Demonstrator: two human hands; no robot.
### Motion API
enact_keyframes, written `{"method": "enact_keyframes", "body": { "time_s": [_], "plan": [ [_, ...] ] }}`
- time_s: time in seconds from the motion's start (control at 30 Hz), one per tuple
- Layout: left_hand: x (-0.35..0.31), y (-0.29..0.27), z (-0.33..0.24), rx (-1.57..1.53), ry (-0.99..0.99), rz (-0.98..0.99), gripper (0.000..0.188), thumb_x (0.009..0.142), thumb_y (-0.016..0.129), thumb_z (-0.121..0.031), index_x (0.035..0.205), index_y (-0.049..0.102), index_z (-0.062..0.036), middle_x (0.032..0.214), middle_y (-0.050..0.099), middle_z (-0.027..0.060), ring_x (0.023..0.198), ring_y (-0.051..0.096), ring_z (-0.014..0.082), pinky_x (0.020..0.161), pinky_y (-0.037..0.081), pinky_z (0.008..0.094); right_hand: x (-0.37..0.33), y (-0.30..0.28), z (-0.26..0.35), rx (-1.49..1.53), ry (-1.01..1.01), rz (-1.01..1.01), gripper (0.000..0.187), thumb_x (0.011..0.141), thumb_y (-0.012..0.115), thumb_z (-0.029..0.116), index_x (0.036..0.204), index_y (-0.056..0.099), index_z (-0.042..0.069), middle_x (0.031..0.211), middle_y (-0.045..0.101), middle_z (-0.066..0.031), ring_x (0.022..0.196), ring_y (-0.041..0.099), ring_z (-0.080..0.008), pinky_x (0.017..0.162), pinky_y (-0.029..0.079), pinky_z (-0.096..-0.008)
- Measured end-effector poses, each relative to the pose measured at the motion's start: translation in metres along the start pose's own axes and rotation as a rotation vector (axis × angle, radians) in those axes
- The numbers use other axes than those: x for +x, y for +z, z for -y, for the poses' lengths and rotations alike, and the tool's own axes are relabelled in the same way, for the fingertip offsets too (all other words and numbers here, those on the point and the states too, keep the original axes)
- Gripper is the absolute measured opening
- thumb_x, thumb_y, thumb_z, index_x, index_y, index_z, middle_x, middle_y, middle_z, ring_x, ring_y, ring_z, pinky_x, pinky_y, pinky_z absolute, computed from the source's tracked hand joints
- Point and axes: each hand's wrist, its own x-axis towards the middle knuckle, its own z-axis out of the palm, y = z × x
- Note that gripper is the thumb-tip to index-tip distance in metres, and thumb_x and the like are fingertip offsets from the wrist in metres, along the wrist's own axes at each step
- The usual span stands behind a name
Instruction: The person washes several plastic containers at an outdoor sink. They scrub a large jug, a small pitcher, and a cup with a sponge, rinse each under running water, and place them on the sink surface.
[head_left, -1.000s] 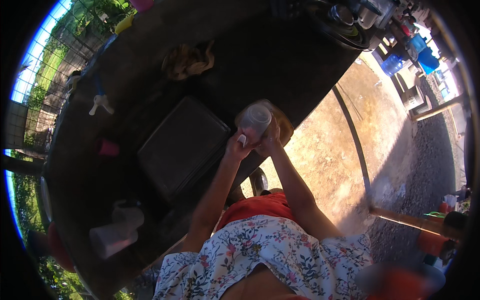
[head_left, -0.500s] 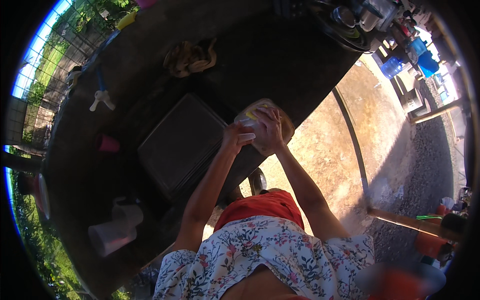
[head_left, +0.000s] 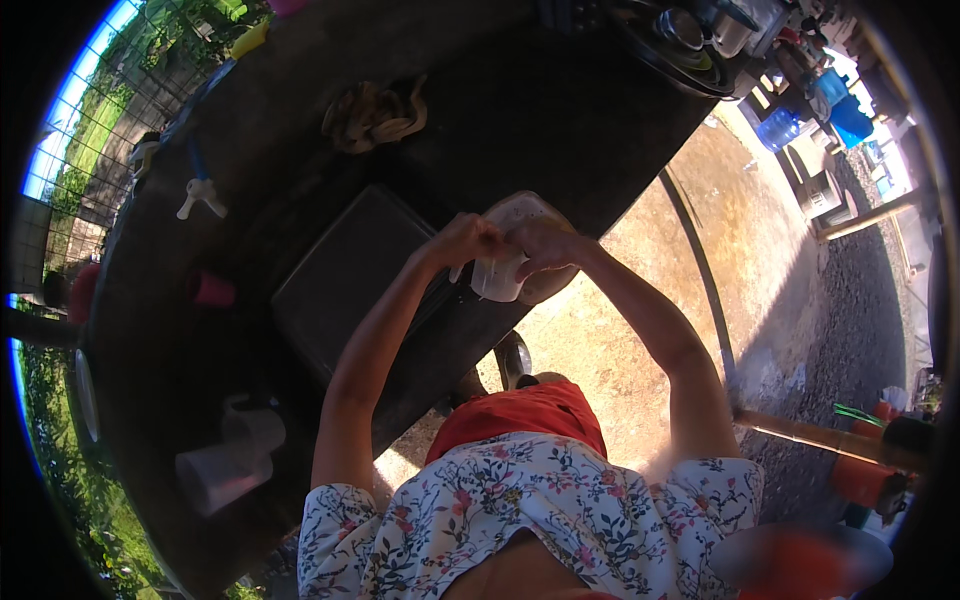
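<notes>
Clear plastic mug (head_left: 497,284), any marking too blurred to read, is over a tub (head_left: 524,204); right hand (head_left: 545,246) grips its side, left hand (head_left: 470,240) hold cannot be told. Dark tray (head_left: 362,275) lies just left, tan cloth (head_left: 365,118) beyond. Since the earlier frame, elbows have spread wider.

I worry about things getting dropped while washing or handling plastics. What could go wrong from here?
The shallow tub is by the counter's edge, and its corner seems to reach past it in this view, so a nudge might send it to the floor.

The plastic container at the left hand and right hand might slip; the left fingers' grip is hidden.
</notes>
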Motion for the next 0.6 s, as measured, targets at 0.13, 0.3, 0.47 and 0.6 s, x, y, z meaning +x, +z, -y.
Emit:
{"method": "enact_keyframes", "body": {
  "time_s": [0.13,0.3,0.47,0.6],
  "plan": [
    [-0.006,0.005,0.015,-0.667,0.04,-0.426,0.038,0.085,0.058,-0.036,0.111,0.056,-0.0087,0.106,0.059,0.0062,0.096,0.056,0.0182,0.081,0.046,0.035,-0.016,0.013,0.017,0.181,-0.002,-0.073,0.028,0.068,0.071,0.013,0.096,0.069,0.011,0.102,0.061,-0.0128,0.095,0.058,-0.0277,0.083,0.045,-0.0354],
    [-0.02,0.055,0.021,-1.524,-0.247,-0.709,0.065,0.082,0.052,-0.059,0.121,0.047,-0.0074,0.122,0.049,0.0111,0.114,0.047,0.0242,0.091,0.041,0.044,-0.015,0.045,0.023,-0.203,-0.127,-0.706,0.022,0.072,0.062,0.012,0.093,0.066,0.007,0.098,0.061,-0.0088,0.098,0.056,-0.0285,0.087,0.044,-0.036],
    [0.016,0.086,0.03,-1.581,0.094,-0.611,0.064,0.078,0.06,-0.055,0.117,0.049,-0.006,0.11,0.056,0.0147,0.102,0.056,0.0253,0.085,0.047,0.0437,0.013,0.066,0.021,-0.363,-0.178,-0.704,0.039,0.07,0.059,0.006,0.108,0.054,0.0,0.11,0.054,-0.0165,0.108,0.049,-0.0332,0.093,0.041,-0.0388],
    [0.031,0.077,0.049,-1.639,0.112,-0.432,0.051,0.077,0.068,-0.039,0.112,0.053,-0.0046,0.101,0.061,0.0099,0.087,0.061,0.0219,0.073,0.053,0.0376,0.021,0.068,0.013,0.801,-0.09,-0.69,0.048,0.073,0.058,0.009,0.118,0.045,-0.001,0.116,0.049,-0.0189,0.109,0.048,-0.0322,0.094,0.039,-0.0372]
  ]
}}
